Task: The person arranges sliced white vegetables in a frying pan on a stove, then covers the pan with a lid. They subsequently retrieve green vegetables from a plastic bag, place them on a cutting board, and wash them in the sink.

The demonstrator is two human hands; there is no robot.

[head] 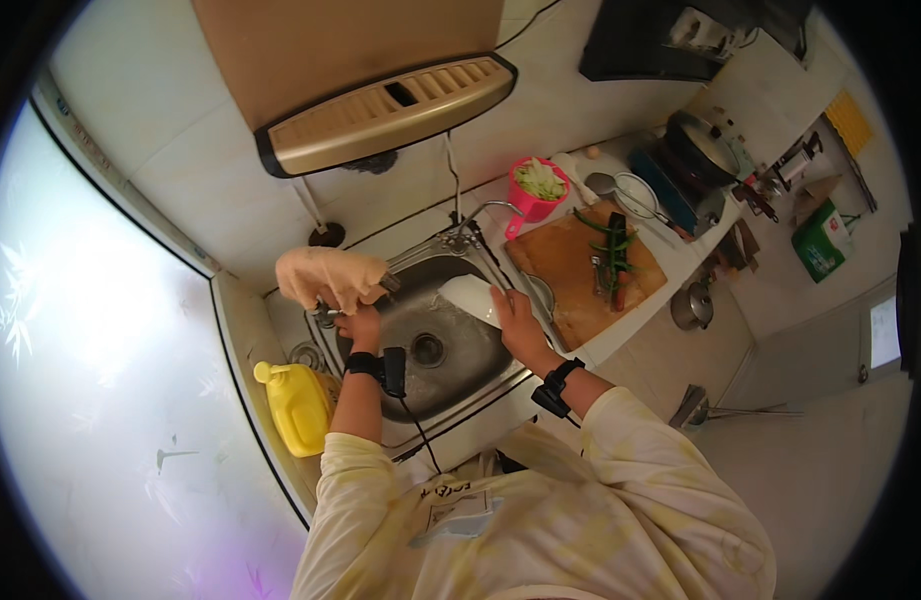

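Observation:
A stainless steel sink lies below both hands. At its right side my right hand grips a white bowl or dish, tilted over the basin. My left hand is at the sink's left rim, beside a metal tap or valve and under an orange cloth; whether its fingers hold anything is hidden. A chrome faucet stands at the back of the sink.
Right of the sink lies a wooden cutting board with green peppers and a knife. Behind it stands a pink container of sliced vegetable. A yellow jug is at left. A pan sits far right; a water heater hangs above.

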